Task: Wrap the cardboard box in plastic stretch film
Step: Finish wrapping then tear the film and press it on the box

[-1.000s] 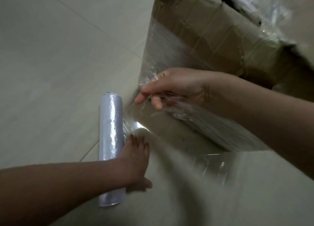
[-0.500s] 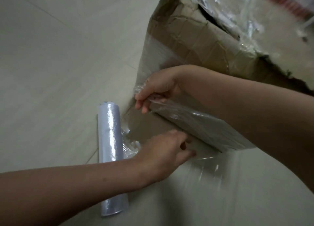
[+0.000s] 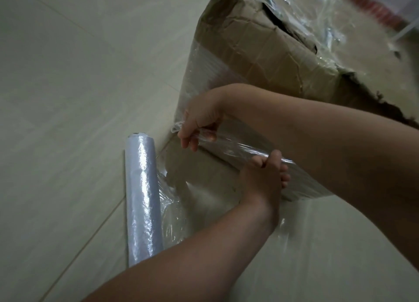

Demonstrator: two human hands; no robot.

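Note:
A crumpled cardboard box (image 3: 260, 45) stands on the tiled floor, its lower part covered in clear stretch film (image 3: 240, 147). The film roll (image 3: 142, 199) lies on the floor just left of the box's near corner, with a loose sheet running from it toward the box. My right hand (image 3: 199, 122) pinches the film's edge at that corner. My left hand (image 3: 265, 177) grips the film farther right along the box's lower edge, fingers curled over it.
Pale floor tiles (image 3: 68, 97) spread out to the left and in front. The box top is torn and draped with more crinkled plastic (image 3: 317, 13). A red-and-white object (image 3: 374, 9) shows at the top right.
My left hand has left the roll on the floor and risen to the box's lower edge, where it now grips the film. My right hand keeps its pinch at the corner.

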